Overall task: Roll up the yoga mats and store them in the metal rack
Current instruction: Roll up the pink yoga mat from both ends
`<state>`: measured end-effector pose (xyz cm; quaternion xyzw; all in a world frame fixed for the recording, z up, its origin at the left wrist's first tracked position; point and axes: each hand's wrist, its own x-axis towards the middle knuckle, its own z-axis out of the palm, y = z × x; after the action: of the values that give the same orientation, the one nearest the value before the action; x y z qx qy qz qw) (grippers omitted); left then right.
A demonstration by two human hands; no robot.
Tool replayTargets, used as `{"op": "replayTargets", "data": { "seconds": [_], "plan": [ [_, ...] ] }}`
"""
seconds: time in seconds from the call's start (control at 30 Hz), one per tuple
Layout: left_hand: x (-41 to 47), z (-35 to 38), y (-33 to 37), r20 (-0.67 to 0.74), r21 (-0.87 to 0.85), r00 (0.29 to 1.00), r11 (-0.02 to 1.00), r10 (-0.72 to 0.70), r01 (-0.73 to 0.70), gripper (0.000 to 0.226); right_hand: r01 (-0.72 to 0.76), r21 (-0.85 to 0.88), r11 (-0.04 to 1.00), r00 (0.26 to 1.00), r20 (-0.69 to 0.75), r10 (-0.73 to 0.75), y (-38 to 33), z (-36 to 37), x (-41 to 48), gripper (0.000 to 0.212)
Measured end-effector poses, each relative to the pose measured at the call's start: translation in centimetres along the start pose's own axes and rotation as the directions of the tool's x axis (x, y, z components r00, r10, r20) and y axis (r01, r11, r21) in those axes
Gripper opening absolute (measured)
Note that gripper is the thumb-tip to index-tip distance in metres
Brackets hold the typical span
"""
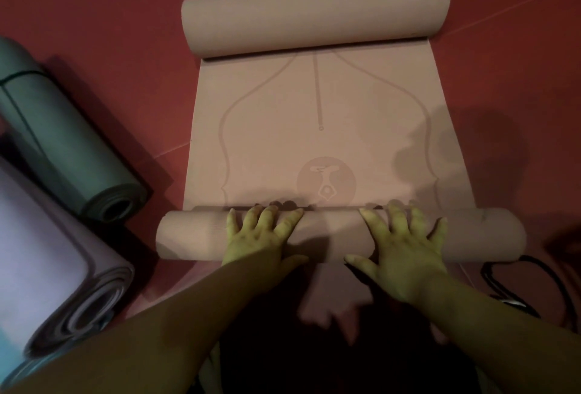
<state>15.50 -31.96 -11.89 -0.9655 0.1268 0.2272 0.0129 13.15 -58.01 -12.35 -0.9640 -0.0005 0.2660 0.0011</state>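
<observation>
Pink yoga mat (314, 142) lay on red floor (94, 16); left hand (264, 236) and right hand (405, 252) pressed open-fingered on its near roll.

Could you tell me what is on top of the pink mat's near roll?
The left hand and right hand press on the roll, fingers straight. The surface under them is covered.

The pink yoga mat (323, 142) looks matt and foam-like, faintly ribbed on its rolled outer side, over smooth red flooring (94, 16).

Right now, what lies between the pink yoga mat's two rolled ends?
Head view: only the pink yoga mat's flat printed middle, bearing a round emblem.
</observation>
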Motion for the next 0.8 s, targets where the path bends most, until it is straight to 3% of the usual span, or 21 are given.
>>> {"op": "replayTargets", "data": {
  "seconds": [0.3,0.6,0.8],
  "plan": [
    [-1.2,0.6,1.3,0.029,0.003,0.994,0.994,-0.105,0.105,0.087,0.015,0.022,1.0,0.999,0.045,-0.016,0.2,-1.2,0.8,0.094],
    [0.7,-0.8,0.5,0.017,-0.039,0.998,0.997,-0.068,0.069,0.087,-0.029,0.018,0.999,0.999,-0.038,0.03,0.2,-1.1,-0.2,0.097],
    [0.8,-0.9,0.4,0.011,-0.053,0.998,0.996,-0.066,0.066,0.087,-0.04,0.013,0.999,0.999,-0.01,0.041,0.1,-0.9,0.5,0.096]
  ]
}}
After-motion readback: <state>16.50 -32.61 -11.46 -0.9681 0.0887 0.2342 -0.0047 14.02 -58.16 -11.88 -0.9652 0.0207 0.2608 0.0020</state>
